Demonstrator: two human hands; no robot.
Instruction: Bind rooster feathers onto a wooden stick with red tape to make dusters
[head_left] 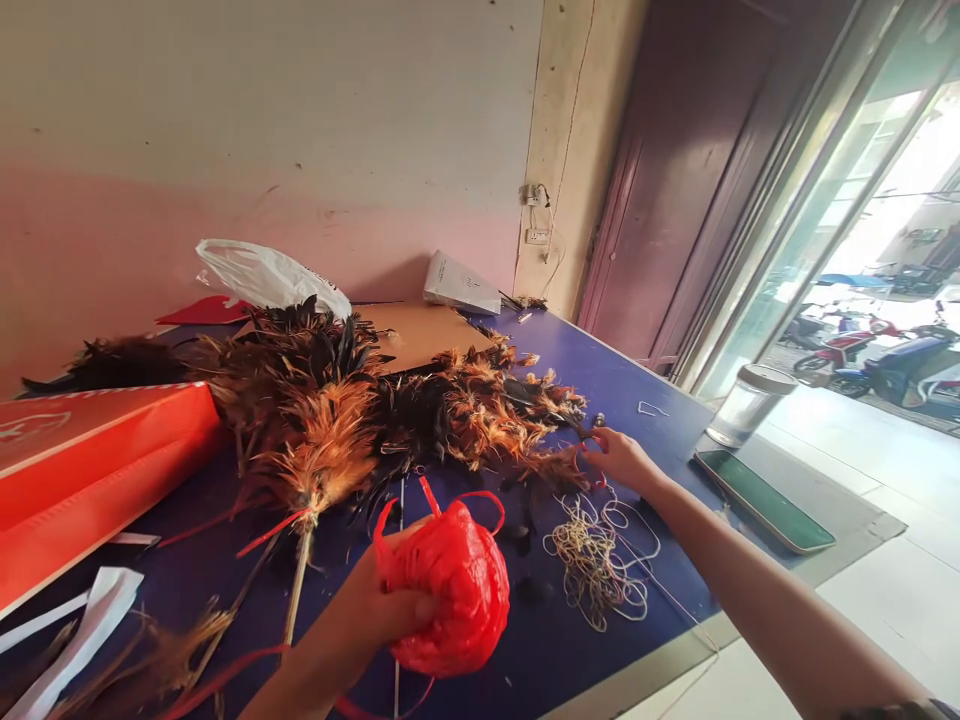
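Observation:
My left hand [375,600] is closed around a ball of red plastic twine [457,590], with loose loops standing up from its top. My right hand [622,462] reaches across the table to the right end of a heap of brown and black feathers [487,410]. Its fingers are bent together there on something dark that I cannot make out. Left of the heap lies a feather duster [330,440] with a pale stick, a strip of red twine at its neck. Close below my right hand is a tangle of thin cord [600,560].
An orange-red paper bag [112,450] and white strips [90,620] lie at left. Behind the feathers are a white plastic bag [270,275], cardboard [420,335] and a grey-white package [461,283]. A lidded clear jar [750,405] and green tray [765,500] stand near the right edge.

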